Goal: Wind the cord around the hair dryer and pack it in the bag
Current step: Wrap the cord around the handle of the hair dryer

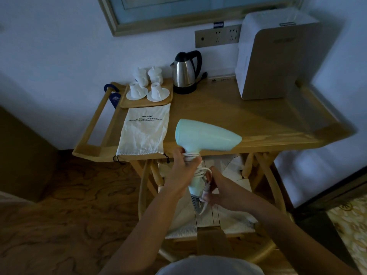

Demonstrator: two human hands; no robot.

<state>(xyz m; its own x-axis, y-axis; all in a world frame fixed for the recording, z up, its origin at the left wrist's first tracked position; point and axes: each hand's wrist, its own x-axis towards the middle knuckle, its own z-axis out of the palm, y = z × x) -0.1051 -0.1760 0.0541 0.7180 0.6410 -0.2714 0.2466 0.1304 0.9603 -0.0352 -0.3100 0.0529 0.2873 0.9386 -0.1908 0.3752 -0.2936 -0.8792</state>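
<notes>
The dryer point(206, 136) is smooth pale-green plastic, a rounded cone of a barrel pointing right, its handle hanging down off the near edge of the wooden table point(248, 120). White cord point(195, 155) is looped in tight coils round the top of the handle. The left hand point(183, 171) grips the handle there, fingers curled over the coils. The right hand point(215, 187), nearer and lower, pinches the loose end of the cord beside the handle's foot; it looks like the plug end, though the dim light makes that hard to confirm. The bag point(144, 132) lies flat on the table to the left, thin creased white cloth with printed lettering and a dark drawstring at its near edge. Farther off stand a steel kettle point(184, 73), white cups point(148, 84) on a wooden tray, and a boxy white appliance point(276, 60).
</notes>
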